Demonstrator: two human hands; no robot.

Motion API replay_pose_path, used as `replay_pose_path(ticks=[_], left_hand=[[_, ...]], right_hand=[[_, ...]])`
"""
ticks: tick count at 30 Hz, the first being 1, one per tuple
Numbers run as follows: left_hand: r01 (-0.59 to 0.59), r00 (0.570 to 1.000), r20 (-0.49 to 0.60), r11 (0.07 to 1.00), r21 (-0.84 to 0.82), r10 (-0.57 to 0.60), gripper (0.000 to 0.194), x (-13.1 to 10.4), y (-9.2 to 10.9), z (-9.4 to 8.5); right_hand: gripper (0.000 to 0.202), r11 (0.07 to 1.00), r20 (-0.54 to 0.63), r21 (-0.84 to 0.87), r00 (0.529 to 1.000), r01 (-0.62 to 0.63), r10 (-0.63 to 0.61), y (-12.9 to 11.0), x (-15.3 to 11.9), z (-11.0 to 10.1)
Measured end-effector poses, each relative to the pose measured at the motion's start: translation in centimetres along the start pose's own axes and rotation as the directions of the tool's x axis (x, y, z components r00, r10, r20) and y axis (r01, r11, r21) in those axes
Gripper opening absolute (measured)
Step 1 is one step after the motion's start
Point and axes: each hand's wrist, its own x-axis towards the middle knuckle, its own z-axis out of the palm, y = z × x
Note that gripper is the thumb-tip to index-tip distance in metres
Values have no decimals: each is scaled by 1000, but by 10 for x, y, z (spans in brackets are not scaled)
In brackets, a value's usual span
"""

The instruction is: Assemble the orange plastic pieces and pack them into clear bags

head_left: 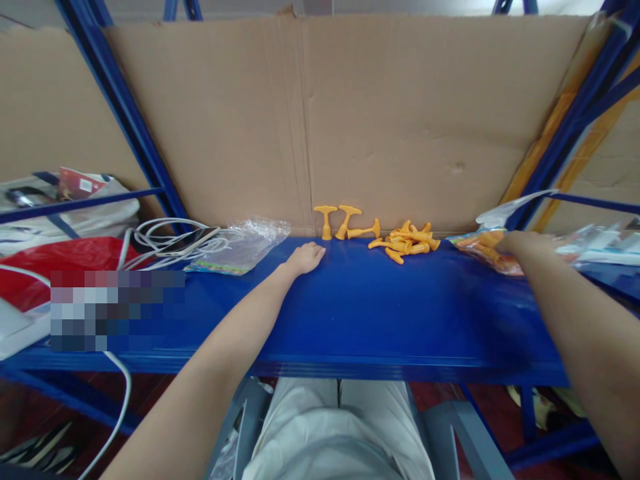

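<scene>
My left hand (306,259) rests on the blue tabletop, its fingers extended and holding nothing. Just beyond it, T-shaped orange plastic pieces that look like toy hammers stand against the cardboard: one upright piece (326,222) and a second (347,221), with another (365,230) lying beside them. To their right is a loose pile of similar orange pieces (407,240). Far right, my right hand (515,243) is at a clear plastic bag (510,267) with orange pieces inside. Its fingers are hidden there, so its grip does not show.
A crumpled clear bag (250,243) lies left of my left hand, beside a coiled white cable (175,240) and a red bag (65,263). Cardboard (400,120) walls the back between blue posts (120,100). More clear packaging (610,243) lies far right.
</scene>
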Motion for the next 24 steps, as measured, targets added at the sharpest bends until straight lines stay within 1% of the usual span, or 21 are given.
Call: replay_pose_path(ticks=[1, 2, 4, 6, 8, 9, 10, 11, 13, 14, 16, 17, 18, 19, 21, 22, 24], left_hand=[[3, 1000, 3, 1000, -3, -3, 48, 0, 1, -1], [6, 1000, 6, 1000, -7, -6, 48, -1, 1, -2], [12, 1000, 10, 1000, -17, -12, 47, -2, 3, -4], [21, 1000, 15, 1000, -21, -20, 47, -4, 5, -5], [29, 999, 21, 999, -17, -28, 46, -4, 6, -6], [30, 999, 23, 999, -16, -30, 46, -5, 7, -6], [30, 999, 23, 999, -17, -30, 45, -5, 7, -6], [29, 999, 23, 999, -20, -28, 44, -5, 7, -6], [25, 999, 22, 999, -26, -25, 44, -4, 6, -6], [23, 999, 24, 999, -25, -22, 43, -4, 6, -6], [17, 999, 28, 1000, -16, -17, 42, -5, 5, -6], [13, 999, 30, 1000, -10, -12, 42, -5, 5, -7], [9, 999, 34, 1000, -4, -9, 42, -6, 6, -7], [6, 999, 41, 1000, 1, -6, 41, -6, 6, -8], [4, 998, 58, 1000, 11, -5, 42, -7, 8, -9], [8, 998, 55, 1000, 20, -9, 42, -7, 9, -10], [46, 999, -5, 998, 46, -45, 42, -8, 10, -13]], right_hand=[[53, 999, 54, -34, 998, -20, 21, -8, -6, -8], [53, 998, 46, -58, 999, 5, -3, -17, -14, -16], [52, 990, -79, -67, 988, 125, -130, -37, -32, -33], [47, 969, -120, -42, 962, 243, -246, -58, -51, -47], [43, 928, -201, 2, 910, 372, -364, -79, -68, -57], [42, 898, -276, 26, 867, 439, -416, -89, -77, -59], [42, 872, -357, 58, 825, 487, -437, -98, -86, -59], [42, 842, -415, 87, 788, 533, -456, -106, -94, -57], [42, 770, -476, 116, 715, 628, -512, -121, -110, -46], [42, 735, -472, 102, 683, 671, -558, -127, -117, -37], [41, 634, -409, 26, 587, 773, -699, -135, -129, -15], [40, 572, -343, -27, 529, 820, -776, -138, -132, -3], [39, 494, -254, -73, 462, 867, -850, -139, -135, 7], [38, 432, -168, -96, 413, 897, -895, -140, -136, 16], [40, 413, -89, -104, 405, 905, -910, -139, -136, 28], [41, 412, -73, -102, 406, 906, -911, -138, -135, 30], [43, 406, -73, -101, 401, 908, -913, -136, -133, 32]])
